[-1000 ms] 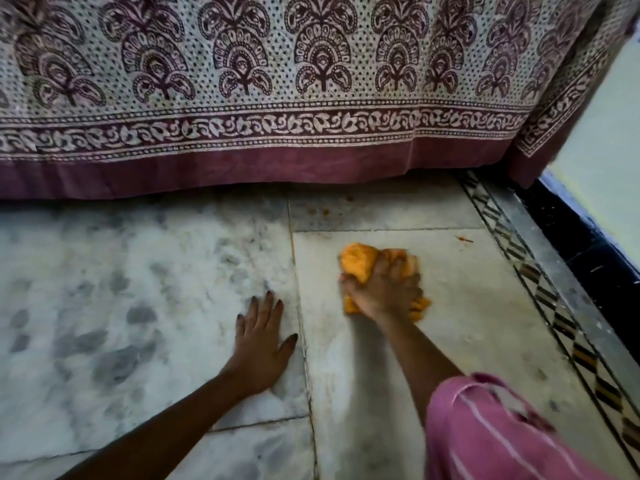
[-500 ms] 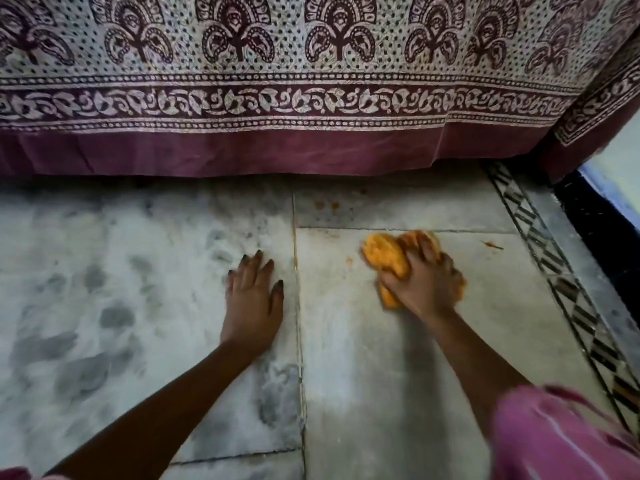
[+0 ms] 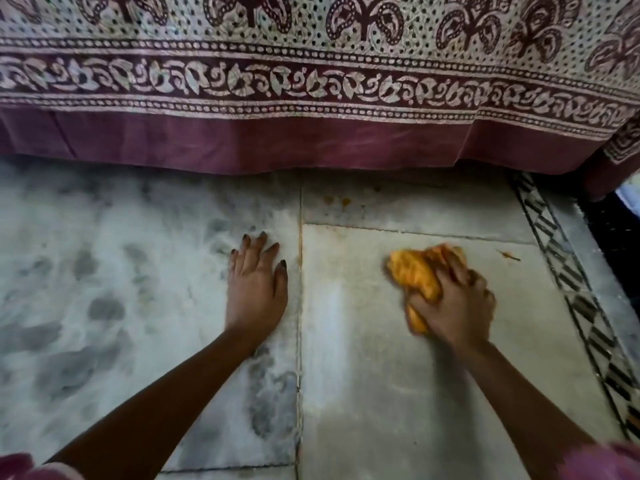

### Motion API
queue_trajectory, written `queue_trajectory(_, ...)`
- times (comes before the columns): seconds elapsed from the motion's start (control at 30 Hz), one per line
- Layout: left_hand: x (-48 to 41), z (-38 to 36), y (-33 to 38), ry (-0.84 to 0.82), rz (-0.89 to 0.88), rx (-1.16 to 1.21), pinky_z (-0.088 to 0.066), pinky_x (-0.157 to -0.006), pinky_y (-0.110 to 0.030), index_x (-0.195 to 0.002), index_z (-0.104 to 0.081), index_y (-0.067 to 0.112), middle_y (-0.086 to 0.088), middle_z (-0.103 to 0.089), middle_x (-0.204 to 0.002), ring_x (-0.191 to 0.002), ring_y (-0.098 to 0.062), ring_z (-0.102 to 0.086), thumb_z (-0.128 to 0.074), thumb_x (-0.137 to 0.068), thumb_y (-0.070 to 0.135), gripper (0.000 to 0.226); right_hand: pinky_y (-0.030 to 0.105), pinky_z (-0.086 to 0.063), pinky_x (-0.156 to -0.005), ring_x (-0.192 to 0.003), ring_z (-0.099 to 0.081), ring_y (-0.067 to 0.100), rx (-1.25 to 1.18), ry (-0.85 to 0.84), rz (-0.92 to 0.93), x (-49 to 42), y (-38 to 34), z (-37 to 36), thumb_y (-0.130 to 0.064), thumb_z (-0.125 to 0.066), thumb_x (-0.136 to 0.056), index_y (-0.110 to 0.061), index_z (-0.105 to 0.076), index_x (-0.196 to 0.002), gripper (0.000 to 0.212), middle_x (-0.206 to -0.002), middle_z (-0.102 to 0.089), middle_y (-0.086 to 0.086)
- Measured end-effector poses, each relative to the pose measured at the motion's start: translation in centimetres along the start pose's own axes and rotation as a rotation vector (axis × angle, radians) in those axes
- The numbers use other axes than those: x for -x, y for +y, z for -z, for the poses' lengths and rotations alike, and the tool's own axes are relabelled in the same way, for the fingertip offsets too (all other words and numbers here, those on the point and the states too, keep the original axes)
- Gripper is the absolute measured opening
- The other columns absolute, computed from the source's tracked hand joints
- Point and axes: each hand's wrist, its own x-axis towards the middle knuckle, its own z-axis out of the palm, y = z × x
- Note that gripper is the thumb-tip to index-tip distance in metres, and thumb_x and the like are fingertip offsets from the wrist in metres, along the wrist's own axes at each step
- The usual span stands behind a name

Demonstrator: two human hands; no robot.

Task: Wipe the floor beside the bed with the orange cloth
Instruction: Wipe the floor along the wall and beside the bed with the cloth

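Note:
A crumpled orange cloth [image 3: 417,275] lies bunched on the pale marble floor [image 3: 374,375] in front of the bed. My right hand [image 3: 457,299] grips the cloth from above and presses it down on the right-hand slab. My left hand [image 3: 256,289] rests flat on the grey-veined slab to the left, fingers straight and pointing at the bed, just left of the floor joint. The bed's patterned maroon and cream cover [image 3: 311,98] hangs down across the top of the view, its hem close to the floor.
Small orange stains [image 3: 337,201] mark the floor near the hem, and an orange fleck [image 3: 509,255] lies right of the cloth. A black-and-white patterned border strip [image 3: 568,282] runs along the right. A dark skirting [image 3: 616,237] lies beyond it.
My right hand has slid the cloth to the right across the slab. The view has moved closer to the bed. My left hand stays planted on the floor.

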Motion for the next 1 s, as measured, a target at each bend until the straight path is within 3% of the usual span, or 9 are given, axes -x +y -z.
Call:
queue_trajectory(0.1, -0.2, -0.3, 0.4, 0.008, 0.015, -0.038, -0.006, -0.115, -0.039, -0.133, -0.047, 0.010, -0.010, -0.033, -0.148, -0.141, -0.026, -0.015, -0.015, -0.085, 0.045, 0.067, 0.051, -0.030, -0.097, -0.121, -0.036, 0.043, -0.052, 0.006, -0.079, -5.7, -6.9, -1.0, -0.068, -0.049, -0.066, -0.032, -0.049, -0.130, 0.073, -0.149, -0.033, 0.000)
queue_trajectory(0.23, -2.5, -0.6, 0.4, -0.010, -0.049, -0.132, -0.012, -0.113, -0.045, -0.130, -0.049, 0.005, -0.016, -0.045, -0.139, -0.133, -0.030, -0.034, -0.013, -0.084, 0.041, 0.069, 0.050, -0.027, -0.098, -0.129, -0.031, 0.038, -0.107, 0.003, 0.257, -2.8, -13.5, -2.6, -0.064, -0.055, -0.066, -0.035, -0.048, -0.131, 0.072, -0.151, -0.030, -0.007)
queue_trajectory(0.4, -3.9, -0.5, -0.6, -0.002, -0.094, -0.172, -0.020, -0.113, -0.043, -0.129, -0.050, 0.003, -0.017, -0.048, -0.137, -0.131, -0.029, -0.038, -0.018, -0.089, 0.037, 0.061, 0.056, -0.033, -0.097, -0.125, -0.039, 0.039, -0.039, -0.077, 0.529, 4.5, -2.1, -1.2, -0.067, -0.052, -0.057, -0.040, -0.039, -0.135, 0.083, -0.150, -0.031, -0.007)
queue_trajectory(0.53, -3.6, -0.8, -0.6, -0.010, -0.101, -0.170, -0.018, -0.114, -0.038, -0.130, -0.050, 0.005, -0.014, -0.045, -0.140, -0.135, -0.027, -0.032, -0.023, -0.090, 0.033, 0.055, 0.055, -0.034, -0.095, -0.125, -0.036, 0.042, 0.055, -0.037, 0.150, -2.6, 3.6, -0.6, -0.067, -0.042, -0.061, -0.026, -0.050, -0.132, 0.083, -0.153, -0.028, -0.003)
queue_trajectory(0.6, -3.8, -0.9, -0.6, -0.001, -0.092, -0.166, -0.016, -0.114, -0.037, -0.130, -0.049, 0.006, -0.014, -0.044, -0.140, -0.136, -0.025, -0.031, -0.029, -0.091, 0.028, 0.050, 0.054, -0.031, -0.101, -0.128, -0.032, 0.040, 0.030, -0.022, -0.042, -8.5, 0.7, -1.4, -0.070, -0.039, -0.062, -0.034, -0.043, -0.135, 0.081, -0.154, -0.024, -0.004)
queue_trajectory(0.67, -3.8, -1.0, -0.6, 0.003, -0.085, -0.153, -0.016, -0.114, -0.037, -0.130, -0.049, 0.005, -0.013, -0.044, -0.140, -0.136, -0.025, -0.031, -0.032, -0.090, 0.025, 0.048, 0.055, -0.028, -0.104, -0.127, -0.036, 0.039, -0.034, -0.032, -0.084, -13.3, -4.6, -2.3, -0.073, -0.038, -0.063, -0.037, -0.041, -0.134, 0.080, -0.148, -0.034, 0.000)
queue_trajectory(0.83, -3.8, -0.6, -1.1, 0.043, -0.052, -0.069, -0.017, -0.113, -0.035, -0.133, -0.045, 0.003, -0.015, -0.044, -0.140, -0.136, -0.026, -0.030, -0.037, -0.083, 0.014, 0.051, 0.053, -0.024, -0.103, -0.133, -0.026, 0.039, -0.047, -0.094, 0.318, -9.4, -14.8, -3.0, -0.070, -0.043, -0.069, -0.035, -0.042, -0.135, 0.075, -0.155, -0.021, -0.005)
queue_trajectory(0.93, -3.7, -0.3, -1.0, 0.035, -0.050, -0.054, -0.017, -0.112, -0.035, -0.133, -0.045, 0.003, -0.014, -0.044, -0.140, -0.135, -0.025, -0.030, -0.037, -0.081, 0.015, 0.054, 0.056, -0.029, -0.100, -0.131, -0.030, 0.037, -0.079, -0.090, 0.565, -2.2, -9.3, -1.8, -0.071, -0.047, -0.061, -0.040, -0.037, -0.137, 0.082, -0.155, -0.022, -0.007)
queue_trajectory(1.0, -3.7, -0.3, -1.1, 0.032, -0.054, -0.068, -0.017, -0.113, -0.035, -0.133, -0.046, 0.004, -0.012, -0.043, -0.141, -0.137, -0.023, -0.028, -0.032, -0.083, 0.019, 0.054, 0.058, -0.036, -0.095, -0.124, -0.040, 0.039, -0.046, -0.072, 0.566, -1.5, -3.5, -1.3, -0.068, -0.051, -0.057, -0.037, -0.044, -0.131, 0.081, -0.150, -0.031, -0.006)
